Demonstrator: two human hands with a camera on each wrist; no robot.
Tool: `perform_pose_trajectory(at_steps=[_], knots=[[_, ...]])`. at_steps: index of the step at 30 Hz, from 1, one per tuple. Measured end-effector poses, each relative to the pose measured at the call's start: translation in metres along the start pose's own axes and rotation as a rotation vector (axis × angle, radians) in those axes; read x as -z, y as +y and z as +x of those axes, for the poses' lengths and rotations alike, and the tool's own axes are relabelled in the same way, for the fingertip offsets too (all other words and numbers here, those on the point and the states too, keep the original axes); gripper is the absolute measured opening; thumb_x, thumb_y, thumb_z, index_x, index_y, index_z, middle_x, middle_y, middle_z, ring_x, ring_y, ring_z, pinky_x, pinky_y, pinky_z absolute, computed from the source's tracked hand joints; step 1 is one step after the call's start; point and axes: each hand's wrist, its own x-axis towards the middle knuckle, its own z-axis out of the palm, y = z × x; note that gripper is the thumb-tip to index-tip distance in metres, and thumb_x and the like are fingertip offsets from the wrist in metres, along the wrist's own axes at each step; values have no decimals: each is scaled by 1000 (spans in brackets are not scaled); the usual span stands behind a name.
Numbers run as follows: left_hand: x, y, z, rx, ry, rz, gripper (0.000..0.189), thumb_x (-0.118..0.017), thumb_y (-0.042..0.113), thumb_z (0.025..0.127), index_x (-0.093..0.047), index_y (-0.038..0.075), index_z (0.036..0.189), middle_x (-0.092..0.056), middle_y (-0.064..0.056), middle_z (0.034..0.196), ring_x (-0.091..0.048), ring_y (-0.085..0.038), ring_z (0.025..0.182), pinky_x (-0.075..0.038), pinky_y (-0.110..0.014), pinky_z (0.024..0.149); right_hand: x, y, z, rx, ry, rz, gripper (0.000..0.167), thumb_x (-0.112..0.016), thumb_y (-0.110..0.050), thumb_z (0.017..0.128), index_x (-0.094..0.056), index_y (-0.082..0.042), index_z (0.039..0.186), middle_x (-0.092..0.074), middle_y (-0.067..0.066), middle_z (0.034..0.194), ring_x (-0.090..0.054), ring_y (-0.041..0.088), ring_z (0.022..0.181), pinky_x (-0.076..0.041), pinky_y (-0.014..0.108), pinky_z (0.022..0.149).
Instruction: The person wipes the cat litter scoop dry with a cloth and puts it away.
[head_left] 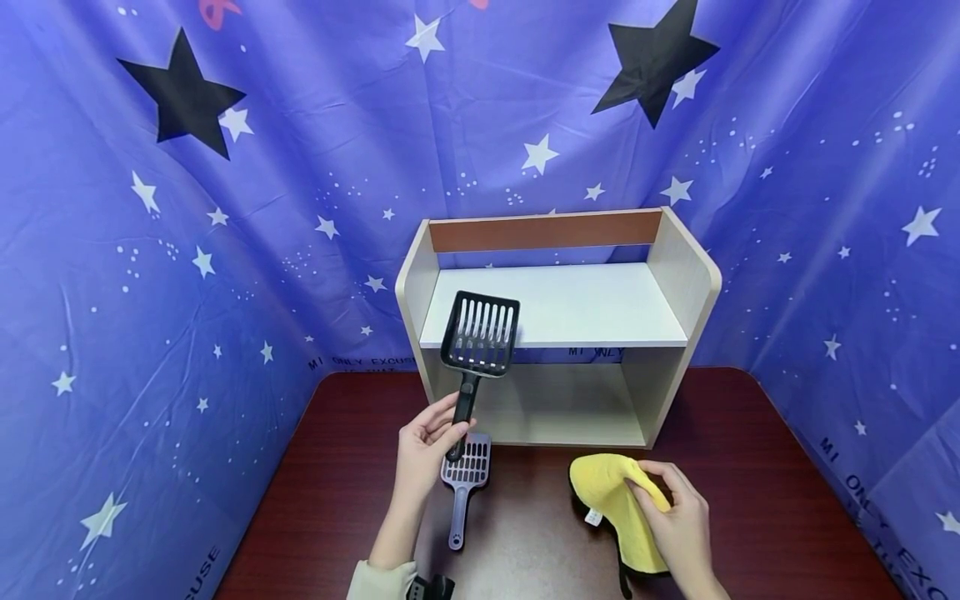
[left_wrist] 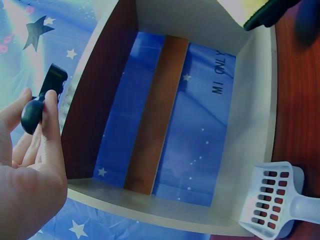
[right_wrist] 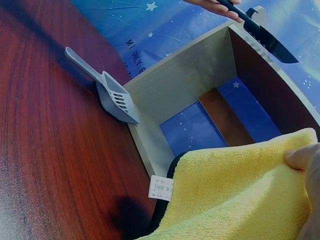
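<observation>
black plastic slotted scoop (head_left: 471, 379) raised in front of the shelf unit (head_left: 686, 312), toward its left side, slotted head up, handle down. your left hand (head_left: 427, 442) has its grip clamped on that handle, thumb and fingers pinching it; the head of it cuts across the front edge of the white shelf board (head_left: 592, 304) and hides part of that board from you.

yellow cloth (head_left: 626, 508), dark-edged, over the table (head_left: 322, 517) to the right, near the unit's front. your right hand (head_left: 681, 517) has its grip together on a fold of it, thumb on the near face. white label (head_left: 593, 517) at the cloth's left edge. whether the cloth's lower edge touches the table, you cannot tell. from your right wrist, the cloth blocks the near part of the unit.

grey scoop (head_left: 466, 482) lies on the table between your two hands, nearer the left, head toward the unit, handle toward you. from above, your left hand and the black handle partly cover its head.

brown strip (head_left: 546, 232) across the unit's top back. behind everything, blue curtain (head_left: 300, 167) with white stars, two big black stars high up.
</observation>
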Motion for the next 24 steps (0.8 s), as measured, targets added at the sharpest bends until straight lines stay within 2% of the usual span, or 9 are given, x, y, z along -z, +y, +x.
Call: perform_pose_trajectory(at_steps=[2,7,8,12,16,24], knots=[[-1,2,3,13,18,-18,46,-68,-6,88,-58,-8,132,-68,-33,112,-75,-9,87,-61,-23,76,0,1,0,2,2,-2,34,-81,18,66,-71,-1,93,-62,-23,96,-55,-18,84,-44,0,72],[-5,7,12,36,47,-93,46,-67,-9,87,-57,-9,132,-78,-6,101,-75,-11,86,-62,-26,74,1,2,-1,5,3,-8,35,-81,17,66,-72,-2,94,-63,-19,95,-55,-19,86,-44,0,73],[-5,7,14,39,52,-107,47,-67,-9,87,-57,-9,133,-78,-3,100,-75,-11,86,-62,-26,74,1,1,-1,7,4,-7,35,-81,17,66,-72,-2,94,-64,-18,94,-55,-18,86,-44,0,73],[-8,9,21,50,74,-124,47,-67,-9,88,-56,-10,133,-77,-12,104,-75,-11,85,-63,-28,72,0,0,-2,1,19,24,37,-81,18,65,-73,-4,94,-68,-12,91,-57,-14,81,-45,1,69],[-10,13,30,64,107,-125,44,-67,-7,89,-58,-8,132,-76,-16,104,-75,-11,84,-63,-29,71,0,1,-3,-9,27,50,39,-81,19,65,-73,-4,95,-70,-9,90,-58,-11,78,-45,2,67],[-16,19,48,71,127,-150,40,-65,-5,91,-59,-9,131,-79,0,94,-75,-11,83,-63,-30,72,2,1,-4,-14,24,17,38,-81,18,64,-73,-5,94,-70,-9,89,-56,-16,84,-44,0,71]])
